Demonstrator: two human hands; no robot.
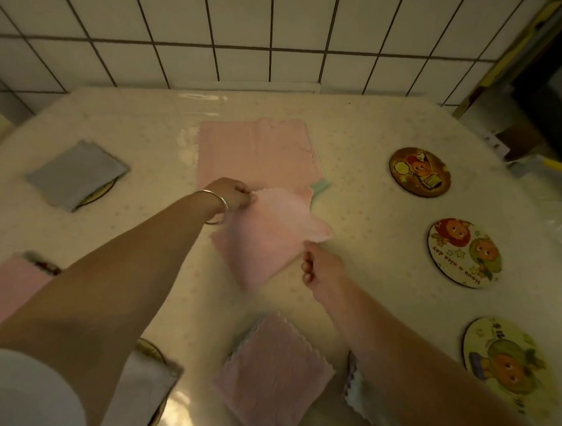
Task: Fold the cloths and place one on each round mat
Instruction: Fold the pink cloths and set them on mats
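Note:
A pink cloth (267,235) is lifted and partly folded over the middle of the table. My left hand (233,193) pinches its upper left corner. My right hand (320,269) pinches its lower right corner. Behind it a larger pink cloth (255,153) lies flat, with a green cloth edge (321,186) peeking from under it. Three round cartoon mats lie bare on the right: far (419,172), middle (464,253), near (504,361). A folded grey cloth (76,173) covers a mat at the far left. A folded pink cloth (11,282) covers a mat at the left edge.
Another folded pink cloth (272,375) lies at the near middle of the table (350,140). A pale cloth (139,390) sits on a mat under my left arm. A white scalloped cloth (354,388) shows beside my right forearm. A tiled wall (267,31) backs the table.

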